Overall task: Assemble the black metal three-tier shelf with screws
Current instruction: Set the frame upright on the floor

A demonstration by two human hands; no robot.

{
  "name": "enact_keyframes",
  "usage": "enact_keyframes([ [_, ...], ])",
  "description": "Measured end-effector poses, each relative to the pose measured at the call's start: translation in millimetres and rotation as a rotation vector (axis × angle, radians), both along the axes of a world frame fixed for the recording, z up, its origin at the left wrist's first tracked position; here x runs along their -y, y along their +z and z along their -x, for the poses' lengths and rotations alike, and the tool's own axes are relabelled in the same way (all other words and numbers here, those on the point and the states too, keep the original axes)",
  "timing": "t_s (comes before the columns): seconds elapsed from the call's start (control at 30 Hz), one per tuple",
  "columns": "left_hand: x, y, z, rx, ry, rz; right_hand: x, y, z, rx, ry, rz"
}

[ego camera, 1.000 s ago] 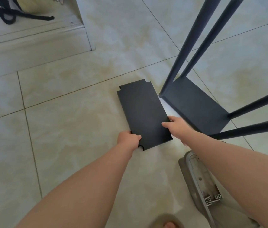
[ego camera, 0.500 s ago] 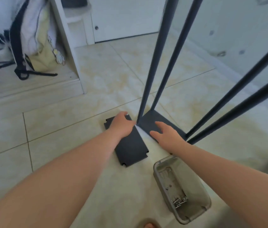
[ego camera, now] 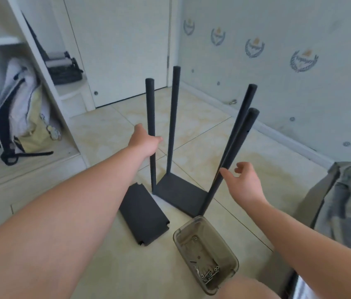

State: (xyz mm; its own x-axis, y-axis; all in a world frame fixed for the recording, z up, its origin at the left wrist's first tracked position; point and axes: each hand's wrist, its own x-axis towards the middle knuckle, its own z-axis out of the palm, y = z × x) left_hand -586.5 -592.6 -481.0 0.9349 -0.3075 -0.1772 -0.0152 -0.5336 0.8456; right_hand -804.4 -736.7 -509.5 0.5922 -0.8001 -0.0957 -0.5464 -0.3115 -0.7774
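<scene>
By the poles (ego camera: 172, 126), left hand (ego camera: 144, 140), right hand (ego camera: 245, 182), lifted off panel (ego camera: 143, 214), grips open

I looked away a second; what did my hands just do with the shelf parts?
Both hands let go of the loose panel and rose: left hand to the front-left pole, grip unclear; right hand open beside the front-right pole. Panel, frame and screw tub stay put.
</scene>
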Motion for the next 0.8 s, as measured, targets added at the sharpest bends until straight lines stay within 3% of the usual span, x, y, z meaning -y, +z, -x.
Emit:
enact_keyframes([
  [0.13, 17.5, 12.0, -19.5, 0.055, 0.04, -0.018, 20.6, 2.3, -12.4, 0.045, -0.024, -0.08],
  [0.3, 37.1, 15.6, -55.8, 0.117, 0.053, 0.073, 43.2, -4.6, -30.0, 0.108, 0.001, -0.035],
  [0.43, 48.2, 17.5, -73.6, 0.17, -0.001, 0.019, 55.5, -7.4, -40.9, 0.145, -0.002, -0.011],
  [0.8, 30.7, 40.7, -47.0, 0.259, 0.086, 0.15, 59.5, 30.1, -48.1, 0.263, 0.011, 0.042],
])
